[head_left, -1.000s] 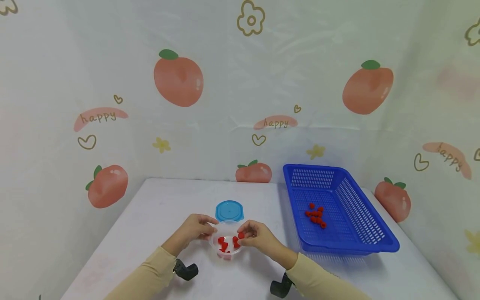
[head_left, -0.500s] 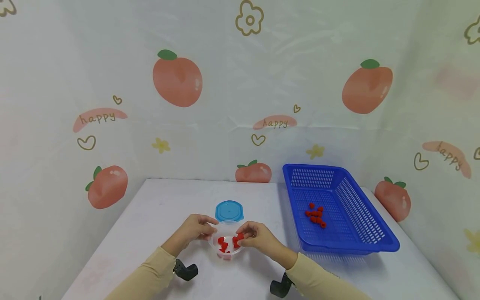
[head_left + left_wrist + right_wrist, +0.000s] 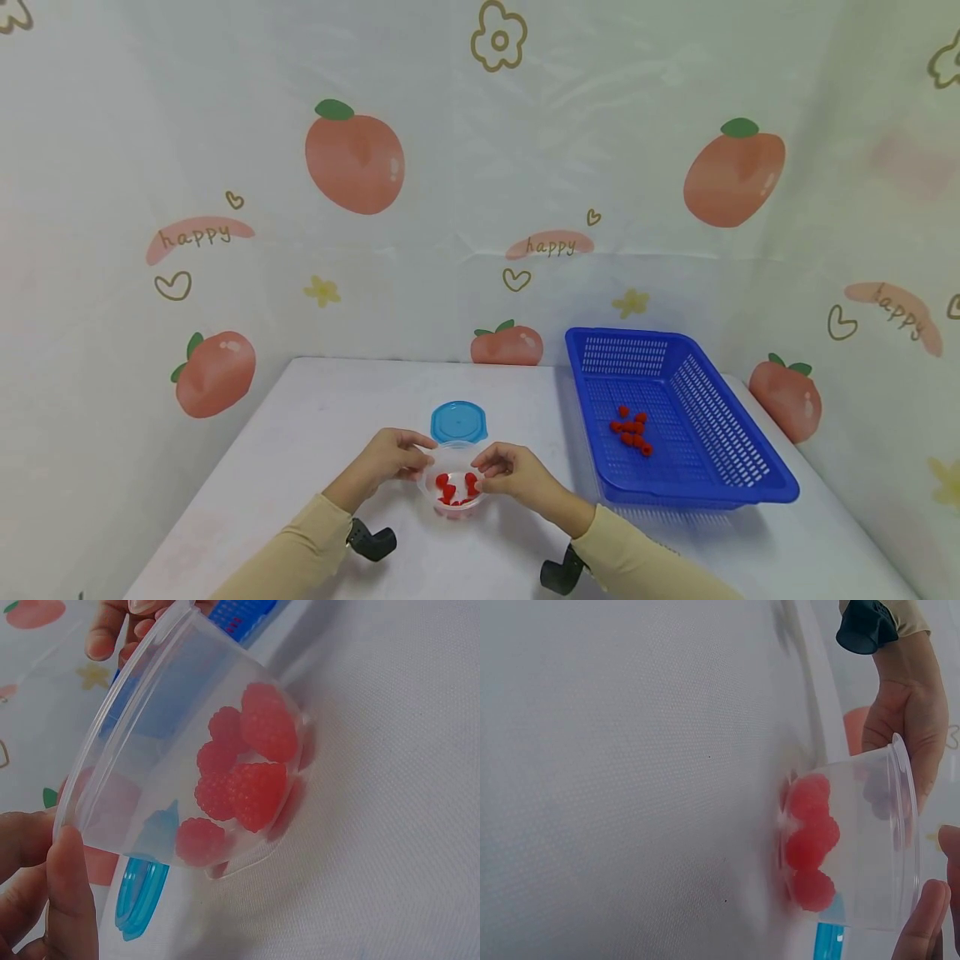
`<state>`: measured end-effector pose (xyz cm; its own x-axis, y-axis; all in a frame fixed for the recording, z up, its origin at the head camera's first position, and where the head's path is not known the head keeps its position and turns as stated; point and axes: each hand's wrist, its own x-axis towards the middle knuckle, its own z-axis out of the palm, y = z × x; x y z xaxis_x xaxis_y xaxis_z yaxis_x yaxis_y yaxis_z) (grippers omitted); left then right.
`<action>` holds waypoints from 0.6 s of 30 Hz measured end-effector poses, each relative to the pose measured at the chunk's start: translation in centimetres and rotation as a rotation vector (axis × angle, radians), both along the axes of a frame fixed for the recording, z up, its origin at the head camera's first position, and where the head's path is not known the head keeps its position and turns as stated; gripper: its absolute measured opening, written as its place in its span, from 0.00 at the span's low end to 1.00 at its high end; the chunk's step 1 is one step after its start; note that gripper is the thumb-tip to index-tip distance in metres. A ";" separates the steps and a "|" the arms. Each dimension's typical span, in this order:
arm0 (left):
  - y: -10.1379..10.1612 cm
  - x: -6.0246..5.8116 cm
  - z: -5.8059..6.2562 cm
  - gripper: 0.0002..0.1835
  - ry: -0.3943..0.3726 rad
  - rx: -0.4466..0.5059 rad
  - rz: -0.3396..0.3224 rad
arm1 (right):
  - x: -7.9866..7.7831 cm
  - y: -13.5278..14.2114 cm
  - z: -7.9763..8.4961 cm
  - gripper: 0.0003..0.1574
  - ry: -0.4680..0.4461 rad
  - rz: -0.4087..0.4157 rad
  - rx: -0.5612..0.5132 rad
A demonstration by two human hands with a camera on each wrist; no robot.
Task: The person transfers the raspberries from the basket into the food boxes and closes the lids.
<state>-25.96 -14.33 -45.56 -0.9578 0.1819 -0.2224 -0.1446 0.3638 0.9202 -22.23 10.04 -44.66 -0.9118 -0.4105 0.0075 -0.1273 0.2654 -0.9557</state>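
A clear plastic tub (image 3: 453, 493) with several red raspberries (image 3: 257, 796) in its bottom stands on the white table. My left hand (image 3: 387, 460) pinches the tub's rim at the left, thumb and fingers on either side of the wall in the left wrist view. Over the rim's right side hovers my right hand (image 3: 517, 477), thumb and fingers apart, no berry between them in the right wrist view (image 3: 930, 907). Behind the tub lies its blue lid (image 3: 459, 422), flat on the table.
A blue perforated basket (image 3: 705, 487) stands at the right, holding a small cluster of red raspberries (image 3: 633, 432). Behind the white table (image 3: 360, 383) hangs a white cloth (image 3: 450, 167) printed with fruit. Each wrist wears a dark camera (image 3: 372, 542).
The raspberry that my right hand pinched over the rim has dropped into the tub. My left hand stays on the rim; the basket and lid have not moved.
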 end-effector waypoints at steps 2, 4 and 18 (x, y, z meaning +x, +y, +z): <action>0.0 0.0 0.1 0.15 -0.002 -0.001 -0.001 | 0.0 0.0 -0.1 0.16 -0.003 -0.001 0.003; 0.0 0.1 0.1 0.15 -0.002 0.000 -0.005 | -0.2 0.0 -0.2 0.16 -0.009 -0.003 0.001; -0.2 0.1 0.2 0.15 0.006 0.015 -0.035 | -0.3 0.0 -0.1 0.17 -0.037 -0.002 -0.011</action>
